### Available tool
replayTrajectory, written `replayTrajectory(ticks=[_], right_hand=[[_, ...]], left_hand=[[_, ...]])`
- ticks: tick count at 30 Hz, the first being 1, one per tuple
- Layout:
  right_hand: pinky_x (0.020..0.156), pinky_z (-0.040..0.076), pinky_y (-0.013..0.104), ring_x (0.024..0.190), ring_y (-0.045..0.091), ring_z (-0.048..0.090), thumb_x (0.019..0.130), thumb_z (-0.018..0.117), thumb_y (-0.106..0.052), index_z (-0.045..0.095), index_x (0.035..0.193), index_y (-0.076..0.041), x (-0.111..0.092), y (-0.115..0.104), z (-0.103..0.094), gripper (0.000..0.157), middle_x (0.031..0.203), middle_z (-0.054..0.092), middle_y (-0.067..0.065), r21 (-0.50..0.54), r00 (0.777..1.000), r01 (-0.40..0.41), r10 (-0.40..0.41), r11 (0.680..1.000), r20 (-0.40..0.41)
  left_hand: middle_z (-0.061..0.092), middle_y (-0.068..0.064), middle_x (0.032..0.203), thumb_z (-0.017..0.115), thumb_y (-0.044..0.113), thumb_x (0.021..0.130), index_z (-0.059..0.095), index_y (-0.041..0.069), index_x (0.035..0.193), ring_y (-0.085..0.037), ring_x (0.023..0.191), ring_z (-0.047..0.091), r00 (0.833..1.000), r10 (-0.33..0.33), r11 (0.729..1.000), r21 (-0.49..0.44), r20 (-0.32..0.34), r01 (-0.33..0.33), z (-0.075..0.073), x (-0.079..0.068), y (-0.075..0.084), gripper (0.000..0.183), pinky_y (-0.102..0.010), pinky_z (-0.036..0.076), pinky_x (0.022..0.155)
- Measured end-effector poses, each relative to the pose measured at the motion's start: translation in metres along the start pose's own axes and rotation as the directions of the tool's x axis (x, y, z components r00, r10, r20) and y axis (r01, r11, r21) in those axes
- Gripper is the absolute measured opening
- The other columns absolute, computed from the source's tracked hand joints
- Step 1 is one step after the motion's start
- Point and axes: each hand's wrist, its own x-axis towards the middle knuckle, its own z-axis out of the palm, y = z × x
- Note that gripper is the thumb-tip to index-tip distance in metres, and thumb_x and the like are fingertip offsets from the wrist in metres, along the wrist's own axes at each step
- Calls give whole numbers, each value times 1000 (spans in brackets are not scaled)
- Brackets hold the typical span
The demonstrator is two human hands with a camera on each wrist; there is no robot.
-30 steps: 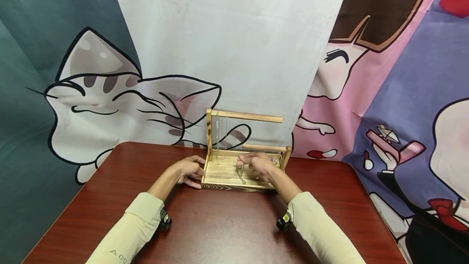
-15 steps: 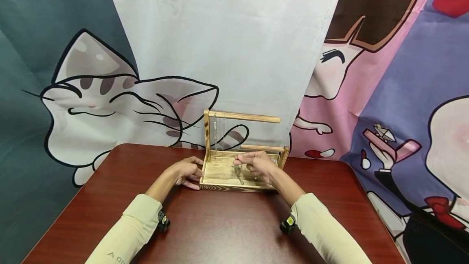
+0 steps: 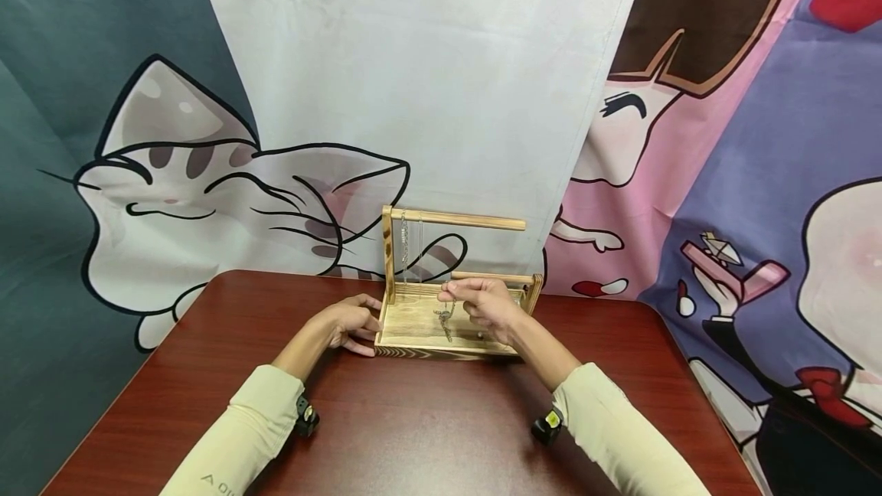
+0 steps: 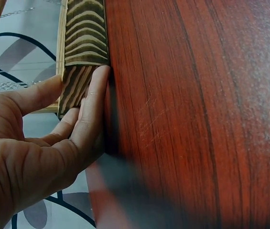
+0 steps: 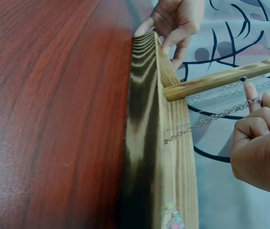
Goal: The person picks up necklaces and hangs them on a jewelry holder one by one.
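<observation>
A wooden jewelry stand [image 3: 413, 325] with a shallow tray base stands on the table. My left hand [image 3: 349, 321] grips its left end, the thumb at the rim and the fingers along the outer wall, as the left wrist view shows. Over the tray, my right hand [image 3: 485, 308] pinches a silver chain [image 5: 201, 121] between thumb and index finger. The chain dangles, partly bunched, down toward the tray floor. Two thin chains, a thicker one [image 3: 404, 245] and a finer one [image 3: 421, 245], hang at the left of the stand's upper bar [image 3: 468, 220].
A shorter, lower bar [image 3: 492, 277] runs at the stand's right side. Small pale, colorful pieces [image 5: 174, 218] lie at the tray's right end. Behind the red-brown table [image 3: 413, 412] hangs a printed cloth backdrop [image 3: 427, 60].
My right hand has risen slightly, lifting the chain a little. My left hand keeps its hold on the stand's left end. The head view has shifted slightly.
</observation>
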Motion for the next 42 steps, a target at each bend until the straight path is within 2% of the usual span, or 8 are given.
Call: replayTrajectory(ticks=[4, 11, 19, 25, 27, 32, 39, 42], right_hand=[[41, 23, 15, 45, -1, 30, 112, 69, -13, 74, 138, 1, -3, -10, 0, 30, 103, 88, -4, -23, 1000, 16, -16, 1000, 0], [42, 24, 16, 46, 0, 31, 112, 69, -15, 81, 131, -8, -6, -25, -1, 23, 104, 88, -5, -16, 999, 46, -46, 999, -15], [41, 23, 15, 46, -1, 32, 114, 67, -14, 70, 143, 5, -12, -43, -3, 35, 104, 89, -2, 14, 996, 88, -88, 996, -8], [41, 23, 15, 45, -1, 32, 114, 67, -15, 77, 134, -5, -16, -57, -3, 25, 103, 88, -4, 16, 993, 115, -115, 993, -6], [42, 23, 15, 45, -1, 31, 115, 66, -16, 81, 128, -11, -17, -61, -4, 21, 103, 88, -5, 7, 991, 131, -131, 991, -3], [42, 22, 16, 46, -1, 29, 116, 63, -16, 84, 114, -23, -20, -71, -6, 22, 102, 88, -9, -23, 987, 161, -161, 987, 1], [41, 23, 14, 46, -1, 30, 116, 63, -13, 83, 120, -12, -24, -86, -8, 20, 99, 88, -8, 0, 982, 186, -186, 982, -11], [40, 22, 14, 45, -1, 29, 116, 63, -14, 83, 118, -14, -25, -92, -9, 21, 98, 88, -7, 5, 981, 194, -194, 981, -19]], left_hand=[[70, -18, 115, 64, -8, 99, 42, 1, 155, -30, 106, 75, 1000, 4, 1000, 1, -1, -4, 0, 1, -1, 61, -51, 74, 83], [70, -20, 117, 64, -8, 99, 41, 1, 156, -30, 108, 75, 1000, 6, 1000, 3, 2, -6, 0, 1, -1, 62, -52, 74, 84], [70, -19, 117, 64, -8, 99, 41, 1, 155, -30, 107, 75, 1000, 3, 1000, 1, 7, -3, -1, -1, 1, 62, -51, 74, 84], [70, -19, 118, 64, -8, 99, 42, 2, 156, -30, 107, 75, 1000, 1, 1000, 4, 5, -1, -1, -1, 2, 61, -50, 74, 83], [70, -19, 118, 64, -8, 99, 42, 2, 156, -30, 107, 75, 1000, 0, 1000, 3, 4, 0, -1, -1, 2, 61, -50, 74, 83], [69, -20, 119, 64, -8, 99, 42, 2, 156, -31, 110, 75, 1000, -1, 1000, 2, 5, 1, -1, 0, 1, 62, -51, 74, 84], [69, -19, 117, 64, -8, 99, 42, 2, 156, -30, 107, 74, 1000, 0, 1000, 4, 2, 0, -1, 0, 0, 62, -50, 74, 82], [70, -18, 115, 64, -8, 99, 42, 2, 156, -29, 107, 74, 1000, -2, 1000, 4, 0, 2, 0, 0, 0, 62, -49, 74, 82]])
